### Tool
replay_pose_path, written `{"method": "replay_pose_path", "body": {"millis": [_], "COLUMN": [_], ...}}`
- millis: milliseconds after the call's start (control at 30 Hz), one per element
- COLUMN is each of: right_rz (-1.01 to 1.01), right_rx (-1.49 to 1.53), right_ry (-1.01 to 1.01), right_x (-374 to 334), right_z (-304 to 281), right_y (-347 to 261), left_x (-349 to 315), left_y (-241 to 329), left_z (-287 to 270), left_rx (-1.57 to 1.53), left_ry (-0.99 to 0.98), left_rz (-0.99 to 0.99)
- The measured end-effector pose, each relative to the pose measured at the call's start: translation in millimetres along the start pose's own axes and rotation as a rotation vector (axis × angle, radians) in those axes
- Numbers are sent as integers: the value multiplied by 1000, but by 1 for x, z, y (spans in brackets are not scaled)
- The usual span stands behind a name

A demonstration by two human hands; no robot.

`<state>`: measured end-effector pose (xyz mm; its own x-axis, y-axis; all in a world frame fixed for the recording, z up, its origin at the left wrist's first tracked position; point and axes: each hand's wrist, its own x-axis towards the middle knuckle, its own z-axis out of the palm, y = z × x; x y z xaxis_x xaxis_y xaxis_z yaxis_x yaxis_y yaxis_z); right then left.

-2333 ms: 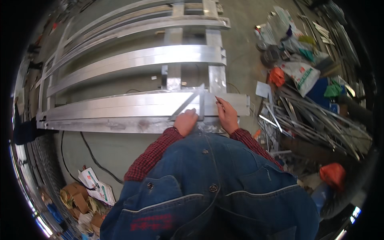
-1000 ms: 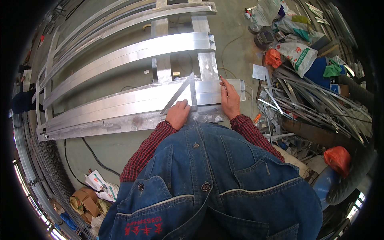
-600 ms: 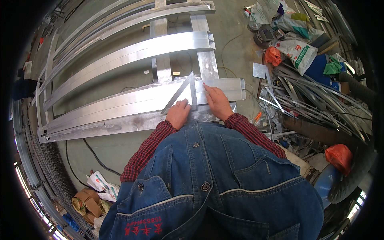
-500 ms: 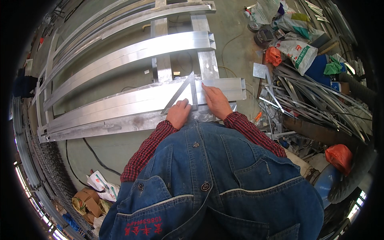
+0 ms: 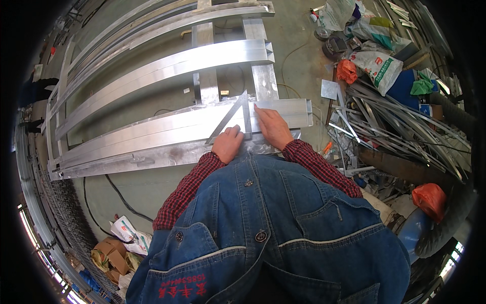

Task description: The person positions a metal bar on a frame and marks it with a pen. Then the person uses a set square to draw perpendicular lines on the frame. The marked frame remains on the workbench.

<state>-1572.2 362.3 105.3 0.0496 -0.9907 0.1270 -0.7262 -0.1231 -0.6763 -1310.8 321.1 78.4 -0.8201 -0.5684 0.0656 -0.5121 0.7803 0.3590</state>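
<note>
A grey metal set square (image 5: 246, 112) lies across the near pair of bright aluminium tubes (image 5: 167, 125), its point toward the far side. My left hand (image 5: 228, 143) bends its fingers over the near edge of the set square and presses it against the metal. My right hand (image 5: 273, 127) rests on the tubes just right of the square's upright edge. Its fingers are drawn together, with the tips by that edge; anything small between them is hidden.
More aluminium tubes (image 5: 167, 71) lie beyond on a metal frame (image 5: 205, 83). Thin metal offcuts (image 5: 395, 119) and sacks (image 5: 378, 71) are heaped at right. A dark-clothed person (image 5: 38, 91) stands at the far left. Cables (image 5: 121, 197) cross the floor.
At the far left, the dark-clothed person has shifted and more of the limbs now shows beside the frame. My hands and the set square stay practically in place.
</note>
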Motion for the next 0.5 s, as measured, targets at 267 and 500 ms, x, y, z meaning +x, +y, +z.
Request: {"method": "replay_pose_path", "body": {"millis": [267,500], "right_rz": [-51,-112], "right_rx": [-78,-120], "right_ry": [-41,-36], "right_x": [11,18], "right_z": [3,10], "right_y": [-3,-2], "left_x": [0,0], "left_y": [0,0], "left_z": [-3,-3], "left_rx": [-16,-15], "left_ry": [-20,-37], "left_rz": [0,-12]}}
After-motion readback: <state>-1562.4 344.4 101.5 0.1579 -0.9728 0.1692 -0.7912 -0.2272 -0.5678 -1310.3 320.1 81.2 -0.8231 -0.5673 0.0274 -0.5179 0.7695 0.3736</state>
